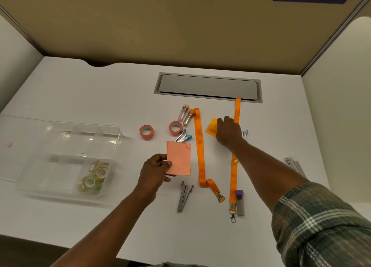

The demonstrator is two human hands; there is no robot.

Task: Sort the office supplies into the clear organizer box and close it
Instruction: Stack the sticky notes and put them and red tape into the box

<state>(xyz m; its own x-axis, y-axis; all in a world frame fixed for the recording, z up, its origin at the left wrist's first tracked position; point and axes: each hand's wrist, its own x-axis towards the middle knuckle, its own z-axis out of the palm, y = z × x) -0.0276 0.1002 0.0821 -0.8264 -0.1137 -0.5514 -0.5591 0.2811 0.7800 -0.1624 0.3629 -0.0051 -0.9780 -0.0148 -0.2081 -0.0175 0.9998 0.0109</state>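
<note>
- Left hand [155, 170], lower centre: thumb and curled fingers clamped on the left edge of a salmon-pink note pad [178, 158]; flat, matte, rectangular, upper right corner curled.
- Right hand [228, 132], centre right: laid knuckles-up over a yellow note pad [211, 127] on the white worktop [80, 86]; grip hidden under the palm, so cannot tell whether pinching or just resting.
- Clear organizer box [66, 160], left of frame: glossy see-through plastic with dividers, lid open and lying flat beyond its left side.
- Clear tape rolls [94, 178] heaped in the box's lower right compartment.
- Two red tape rolls [146, 131] right of the box, well apart from it.
- Two orange lanyards [199, 146], flat woven straps with metal clips, running up and down on either side of the right hand; the right one under the forearm.
- Grey metal stapler [184, 196] with red ends below the pink pad.
- Purple-capped grey case [240, 202] beside the right lanyard's clip.
- Grey cable flap [208, 87] set in the worktop, upper centre.
</note>
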